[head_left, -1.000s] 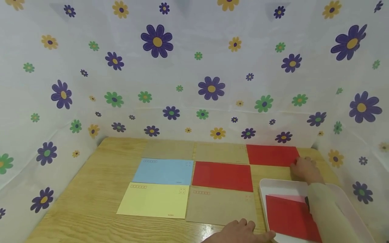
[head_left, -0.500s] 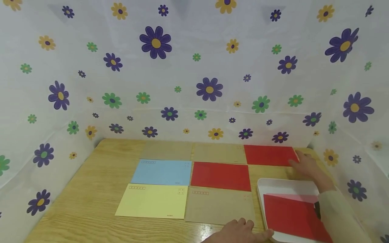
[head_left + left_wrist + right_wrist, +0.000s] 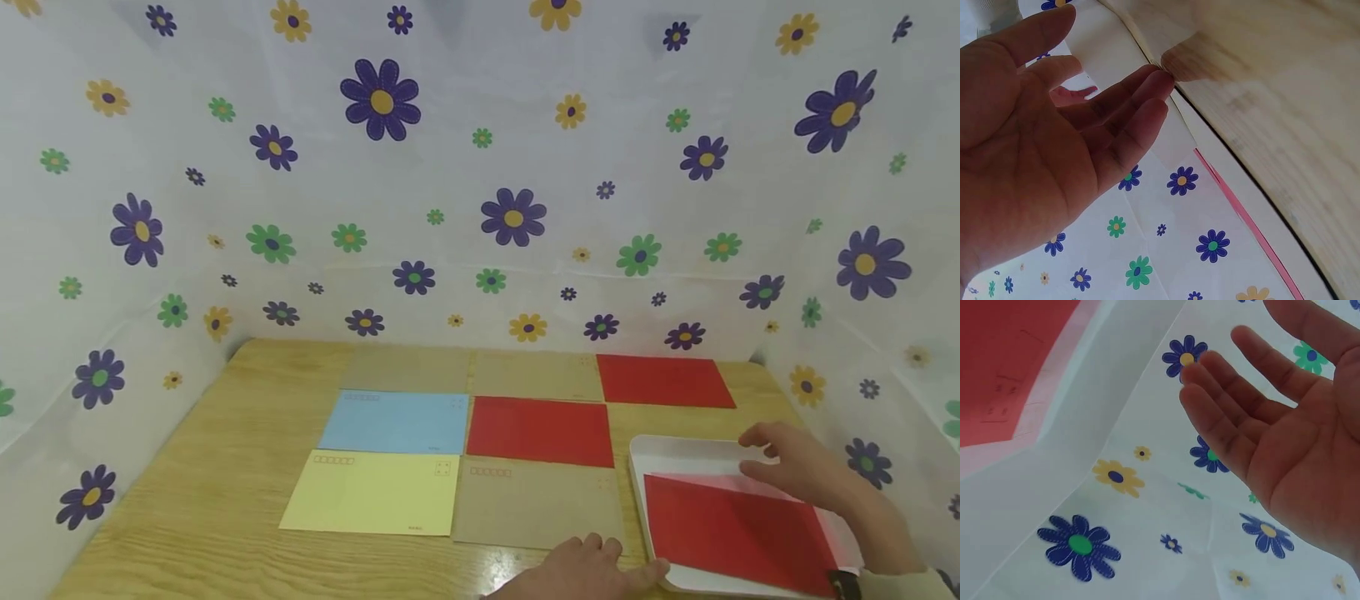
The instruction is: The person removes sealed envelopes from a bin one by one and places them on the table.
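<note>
Over the white tray (image 3: 667, 452) at the front right hangs my right hand (image 3: 806, 468), its fingers relaxed and holding nothing. In the tray lies a red envelope (image 3: 731, 529), with a pink one (image 3: 738, 483) showing behind its far edge. My left hand (image 3: 577, 573) rests at the near edge of a brown envelope (image 3: 536, 502), its thumb touching the tray's near left corner. The left wrist view shows the left fingers (image 3: 1129, 125) only slightly bent, with nothing in them. Another red envelope (image 3: 663, 382) lies flat at the back right, apart from both hands.
Left of the tray, envelopes lie in rows on the wooden table (image 3: 195, 475): yellow (image 3: 371, 493), blue (image 3: 393, 422), red (image 3: 540, 431), and two brown ones at the back (image 3: 405, 369). A flowered white cloth (image 3: 442, 167) surrounds the table.
My right hand has left the back right red envelope and come back toward me, over the tray. That envelope stays in place. The left hand keeps its place.
</note>
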`<state>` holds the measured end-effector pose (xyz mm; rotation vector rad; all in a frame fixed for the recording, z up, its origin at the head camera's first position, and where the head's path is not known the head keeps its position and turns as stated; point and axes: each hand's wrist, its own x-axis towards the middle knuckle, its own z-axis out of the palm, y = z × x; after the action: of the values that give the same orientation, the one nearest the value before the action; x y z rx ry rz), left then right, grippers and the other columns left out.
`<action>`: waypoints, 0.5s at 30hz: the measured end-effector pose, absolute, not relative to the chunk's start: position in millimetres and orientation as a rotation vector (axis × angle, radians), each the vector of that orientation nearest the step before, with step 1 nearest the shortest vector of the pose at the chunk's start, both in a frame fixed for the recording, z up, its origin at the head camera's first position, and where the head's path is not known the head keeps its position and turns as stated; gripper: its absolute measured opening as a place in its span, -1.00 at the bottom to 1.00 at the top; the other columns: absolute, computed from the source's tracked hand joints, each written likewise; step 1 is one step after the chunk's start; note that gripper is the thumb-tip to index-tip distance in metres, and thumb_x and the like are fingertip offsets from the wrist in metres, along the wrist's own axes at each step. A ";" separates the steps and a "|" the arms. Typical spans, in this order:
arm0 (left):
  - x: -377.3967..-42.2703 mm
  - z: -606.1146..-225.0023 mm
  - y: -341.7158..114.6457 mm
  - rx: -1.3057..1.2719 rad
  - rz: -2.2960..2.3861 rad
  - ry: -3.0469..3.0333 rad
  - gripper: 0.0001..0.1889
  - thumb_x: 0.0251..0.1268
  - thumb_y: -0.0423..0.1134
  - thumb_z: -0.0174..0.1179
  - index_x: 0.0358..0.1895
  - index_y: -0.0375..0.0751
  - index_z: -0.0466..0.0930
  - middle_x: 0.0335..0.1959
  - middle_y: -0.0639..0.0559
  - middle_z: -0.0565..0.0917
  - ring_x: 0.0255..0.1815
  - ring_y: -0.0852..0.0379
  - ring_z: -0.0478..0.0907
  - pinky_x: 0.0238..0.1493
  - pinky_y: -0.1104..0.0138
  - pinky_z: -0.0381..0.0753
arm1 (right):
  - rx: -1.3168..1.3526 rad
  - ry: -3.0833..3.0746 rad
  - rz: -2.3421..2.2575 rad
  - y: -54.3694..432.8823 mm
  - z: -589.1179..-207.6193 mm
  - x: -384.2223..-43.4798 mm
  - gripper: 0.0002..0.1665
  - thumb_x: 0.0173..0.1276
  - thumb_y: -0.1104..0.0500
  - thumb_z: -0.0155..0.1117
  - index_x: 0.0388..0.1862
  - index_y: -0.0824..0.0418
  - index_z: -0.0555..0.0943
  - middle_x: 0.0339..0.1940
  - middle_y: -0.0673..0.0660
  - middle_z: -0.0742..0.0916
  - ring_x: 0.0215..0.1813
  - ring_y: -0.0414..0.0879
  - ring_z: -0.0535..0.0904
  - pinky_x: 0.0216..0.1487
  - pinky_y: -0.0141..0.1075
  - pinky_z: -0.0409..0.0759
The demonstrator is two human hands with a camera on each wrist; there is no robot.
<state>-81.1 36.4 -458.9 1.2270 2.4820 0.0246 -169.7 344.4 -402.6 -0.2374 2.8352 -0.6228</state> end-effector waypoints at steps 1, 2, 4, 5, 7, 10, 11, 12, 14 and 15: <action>-81.6 -457.8 34.8 1.244 0.024 2.490 -0.32 0.40 0.34 -0.04 0.54 0.53 -0.01 0.06 0.17 0.54 0.02 0.25 0.48 -0.03 0.45 0.52 | -0.209 2.802 -0.621 345.0 -402.3 -167.3 -0.40 0.18 0.02 0.49 0.07 0.37 0.57 -0.01 0.27 0.67 -0.03 0.14 0.58 -0.11 0.00 0.67; -82.0 -456.9 33.3 1.254 0.031 2.497 -0.32 0.40 0.34 -0.03 0.54 0.51 0.00 0.06 0.16 0.55 0.03 0.24 0.49 -0.03 0.44 0.52 | -0.184 2.778 -0.612 345.6 -402.7 -165.3 -0.37 0.16 -0.01 0.51 0.07 0.35 0.57 -0.02 0.23 0.68 -0.05 0.09 0.59 -0.13 -0.02 0.67; -81.8 -455.2 31.3 1.265 0.024 2.520 -0.33 0.41 0.34 -0.04 0.54 0.50 0.03 0.07 0.15 0.55 0.06 0.23 0.50 -0.01 0.44 0.52 | -0.181 2.759 -0.576 346.1 -406.0 -162.9 -0.35 0.09 -0.02 0.56 0.06 0.32 0.58 -0.04 0.20 0.69 -0.06 0.06 0.59 -0.12 0.00 0.67; -81.6 -454.6 30.8 1.264 0.021 2.530 -0.33 0.41 0.34 -0.04 0.54 0.49 0.03 0.08 0.15 0.55 0.08 0.23 0.50 0.00 0.44 0.52 | -0.172 2.744 -0.555 346.2 -408.6 -161.7 -0.32 0.05 -0.01 0.58 0.08 0.30 0.58 -0.02 0.20 0.68 -0.04 0.07 0.58 -0.11 0.02 0.66; -81.7 -454.1 30.9 1.254 0.012 2.537 -0.33 0.40 0.35 -0.05 0.54 0.50 0.03 0.08 0.14 0.55 0.08 0.23 0.50 -0.01 0.43 0.53 | -0.180 2.713 -0.524 346.8 -415.4 -160.1 -0.23 -0.01 0.00 0.62 0.14 0.28 0.55 0.03 0.25 0.65 -0.01 0.11 0.56 -0.06 0.08 0.64; -80.9 -455.8 32.4 1.216 0.013 2.539 -0.33 0.39 0.35 -0.04 0.53 0.53 0.02 0.09 0.15 0.54 0.07 0.23 0.49 0.00 0.43 0.52 | -0.129 2.651 -0.493 346.5 -428.1 -157.2 -0.01 -0.18 0.01 0.70 0.28 0.22 0.48 0.11 0.29 0.57 0.03 0.13 0.50 -0.02 0.13 0.62; -80.6 -456.5 33.2 1.193 0.038 2.525 -0.32 0.38 0.35 -0.02 0.53 0.55 0.02 0.11 0.15 0.54 0.09 0.23 0.48 0.02 0.43 0.52 | -0.102 2.631 -0.490 346.5 -432.2 -155.8 0.06 -0.22 0.00 0.71 0.32 0.21 0.46 0.12 0.29 0.56 0.03 0.13 0.48 -0.02 0.14 0.62; -80.1 -457.2 33.9 1.182 0.043 2.520 -0.32 0.38 0.35 -0.02 0.52 0.56 0.01 0.12 0.15 0.54 0.09 0.23 0.48 0.02 0.43 0.53 | -0.085 2.620 -0.486 346.5 -436.1 -154.7 0.11 -0.27 0.00 0.73 0.34 0.20 0.45 0.12 0.27 0.55 0.03 0.12 0.48 -0.02 0.15 0.62; -78.5 -458.8 35.6 1.133 0.089 2.489 -0.31 0.36 0.36 0.01 0.51 0.61 0.00 0.16 0.17 0.53 0.11 0.22 0.48 0.05 0.41 0.53 | -0.045 2.608 -0.475 346.7 -442.9 -152.0 0.17 -0.34 -0.03 0.74 0.35 0.18 0.44 0.10 0.23 0.55 0.01 0.10 0.46 -0.04 0.16 0.62; -77.8 -459.2 36.6 1.122 0.094 2.484 -0.31 0.36 0.36 0.01 0.51 0.61 0.00 0.16 0.18 0.53 0.11 0.22 0.48 0.06 0.40 0.53 | -0.037 2.609 -0.467 346.7 -445.3 -150.8 0.17 -0.36 -0.03 0.75 0.34 0.17 0.45 0.09 0.21 0.55 0.01 0.09 0.46 -0.04 0.17 0.62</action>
<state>-77.8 36.6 -459.2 1.1216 2.4842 0.0938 -150.8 346.7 -445.3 -0.0371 2.6095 -0.4671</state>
